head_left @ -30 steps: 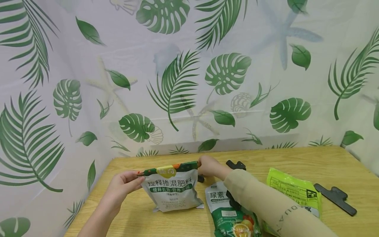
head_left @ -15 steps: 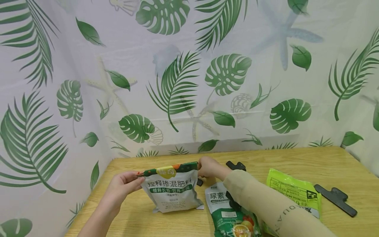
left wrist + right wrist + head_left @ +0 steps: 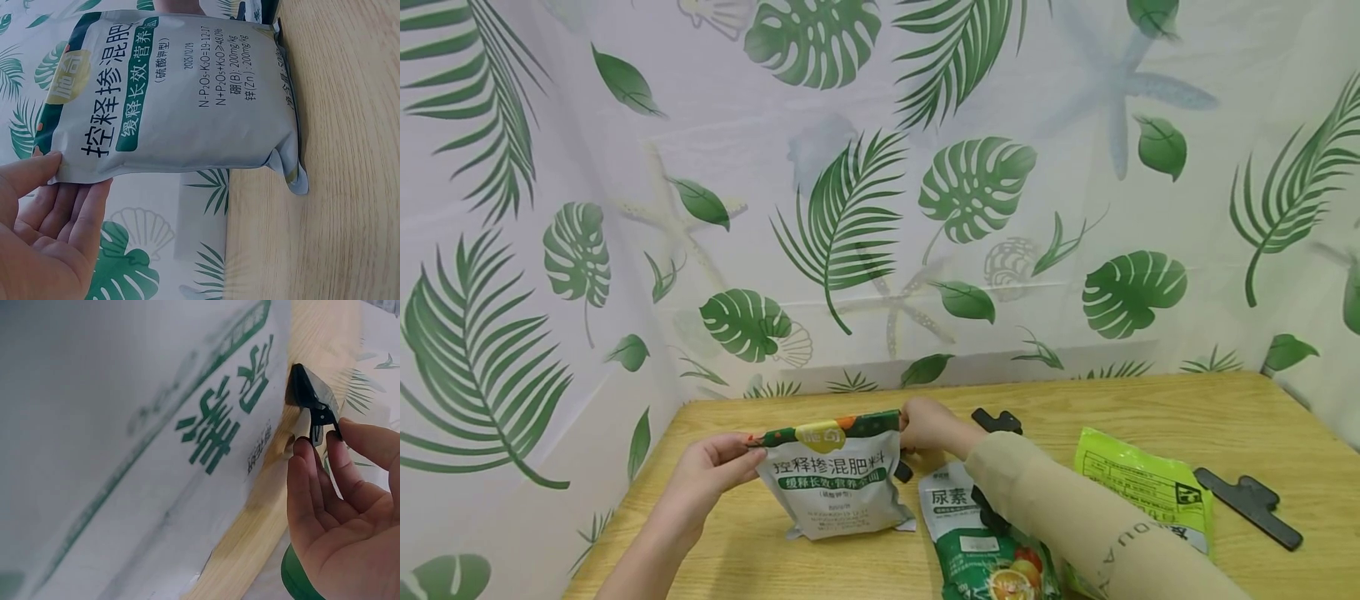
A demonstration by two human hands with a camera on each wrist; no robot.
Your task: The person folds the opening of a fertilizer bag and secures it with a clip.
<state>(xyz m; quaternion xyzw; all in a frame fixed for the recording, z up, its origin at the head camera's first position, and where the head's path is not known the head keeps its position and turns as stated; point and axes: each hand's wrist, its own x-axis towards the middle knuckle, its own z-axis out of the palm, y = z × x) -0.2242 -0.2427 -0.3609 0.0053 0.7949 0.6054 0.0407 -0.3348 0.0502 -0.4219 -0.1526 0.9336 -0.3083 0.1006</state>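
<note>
My left hand (image 3: 718, 467) pinches the upper left corner of a white fertilizer bag (image 3: 842, 500), thumb in front. Its green top edge is folded over, and the bag stands upright on the table. In the left wrist view the bag (image 3: 181, 94) looks full. My right hand (image 3: 932, 425) is at the bag's upper right corner. The right wrist view shows the right hand (image 3: 350, 506) pinching the handles of a black bag clip (image 3: 315, 403) between thumb and fingers. Part of this clip shows below the hand in the head view. Whether its jaws touch the bag is hidden.
A white and green urea bag (image 3: 981, 550) lies under my right forearm, a black clip (image 3: 988, 508) on it partly covered by the sleeve. A lime-green bag (image 3: 1150, 483) and a black clip (image 3: 1251, 504) lie to the right. Another clip (image 3: 997, 419) lies behind my right hand.
The visible black end of the clip at the white bag's right edge has shifted slightly downward. Both hands and the bag have stayed almost in place.
</note>
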